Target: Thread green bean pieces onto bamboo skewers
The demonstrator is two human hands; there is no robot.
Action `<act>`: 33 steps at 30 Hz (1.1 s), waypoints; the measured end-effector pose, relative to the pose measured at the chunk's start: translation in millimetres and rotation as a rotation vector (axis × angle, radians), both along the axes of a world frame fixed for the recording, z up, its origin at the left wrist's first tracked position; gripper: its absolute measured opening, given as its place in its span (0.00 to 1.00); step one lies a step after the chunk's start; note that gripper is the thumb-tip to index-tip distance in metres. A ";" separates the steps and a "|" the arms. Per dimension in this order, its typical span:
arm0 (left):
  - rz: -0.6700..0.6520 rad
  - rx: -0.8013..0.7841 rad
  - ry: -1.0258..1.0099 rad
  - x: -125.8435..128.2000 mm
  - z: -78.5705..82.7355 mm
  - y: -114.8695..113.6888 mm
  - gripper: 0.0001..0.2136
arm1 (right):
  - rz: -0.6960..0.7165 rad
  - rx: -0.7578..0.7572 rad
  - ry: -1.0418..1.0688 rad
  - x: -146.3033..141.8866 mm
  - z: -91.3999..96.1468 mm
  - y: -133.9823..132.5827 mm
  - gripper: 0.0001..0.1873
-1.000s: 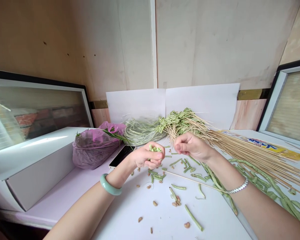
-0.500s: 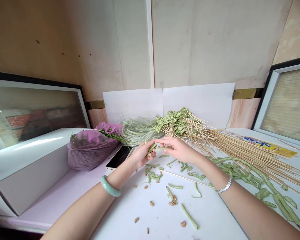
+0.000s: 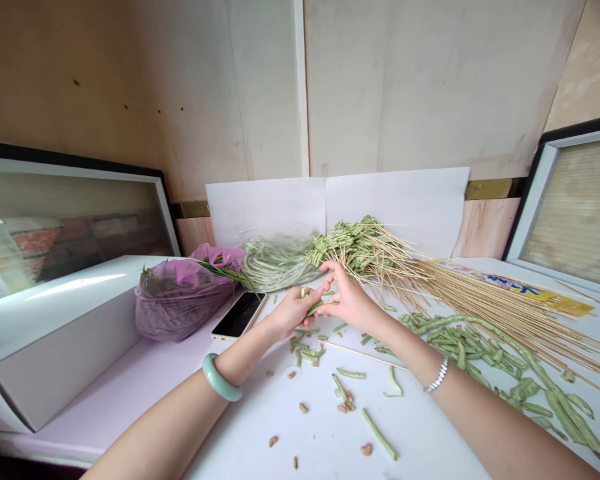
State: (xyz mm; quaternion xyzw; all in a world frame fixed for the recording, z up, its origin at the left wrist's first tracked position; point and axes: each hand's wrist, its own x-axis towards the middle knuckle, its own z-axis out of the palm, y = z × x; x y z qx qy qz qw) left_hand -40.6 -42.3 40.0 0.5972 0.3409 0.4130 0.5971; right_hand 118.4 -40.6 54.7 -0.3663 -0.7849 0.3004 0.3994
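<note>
Closed around several short green bean pieces, my left hand is over the middle of the table. My right hand is close on its right, fingers curved and apart, with the thumb near the ends of the held pieces. Below both hands lie scattered cut bean pieces and brown beans. A single thin bamboo skewer lies beneath my right forearm. Behind the hands is a pile of skewers threaded with green bean pieces.
Long green beans in clear plastic and a purple bag are at the back left, near a phone and a white box. Loose skewers and a heap of bean pieces lie to the right.
My right hand has drawn slightly back from the left, its fingers spreading apart. My left hand has turned a little, still holding the bean pieces.
</note>
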 end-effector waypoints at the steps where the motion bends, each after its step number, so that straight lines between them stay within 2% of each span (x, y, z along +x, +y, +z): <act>1: -0.004 0.004 0.009 -0.8 -0.8 0.9 0.21 | -0.028 0.013 -0.013 1.1 -0.4 1.1 0.34; 3: -0.019 0.004 0.019 -3.3 -0.5 2.3 0.21 | -0.079 0.032 -0.043 4.1 -0.8 3.9 0.33; 5: -0.060 -0.001 0.017 -6.8 3.0 2.8 0.21 | -0.081 0.021 -0.078 6.8 -0.9 7.0 0.24; 7: -0.127 -0.007 0.008 -11.4 8.9 2.2 0.20 | -0.010 -0.020 -0.113 7.9 -0.7 9.0 0.12; 8: -0.165 -0.010 0.003 -13.8 12.0 1.5 0.19 | 0.046 -0.044 -0.122 7.8 -0.2 9.2 0.11; 14: -0.403 -0.040 0.012 -21.2 22.9 -9.9 0.19 | 0.464 -0.265 -0.088 3.5 11.6 -6.2 0.24; 17: -0.513 -0.091 0.062 -20.3 26.0 -18.0 0.20 | 0.639 -0.395 -0.093 2.6 16.7 -16.8 0.26; 21: -0.607 -0.125 0.116 -21.5 33.8 -29.7 0.18 | 0.697 -0.444 -0.016 9.9 20.4 -20.2 0.28; 24: -0.679 -0.150 0.152 -19.4 34.9 -35.7 0.17 | 0.602 -0.386 0.132 23.4 25.7 -12.7 0.32; 25: -0.670 -0.152 0.130 -17.2 33.4 -36.0 0.17 | 0.544 -0.358 0.187 28.0 27.5 -8.6 0.32; 27: -0.570 -0.138 0.022 -11.7 28.5 -32.7 0.18 | 0.407 -0.309 0.264 34.9 29.0 0.9 0.30; 30: -0.316 -0.104 -0.184 -5.2 20.4 -19.5 0.21 | 0.230 -0.286 0.260 37.5 24.4 14.7 0.24; 33: -0.113 -0.089 -0.316 -4.7 14.5 -4.3 0.22 | 0.150 -0.290 0.175 34.0 15.1 22.9 0.20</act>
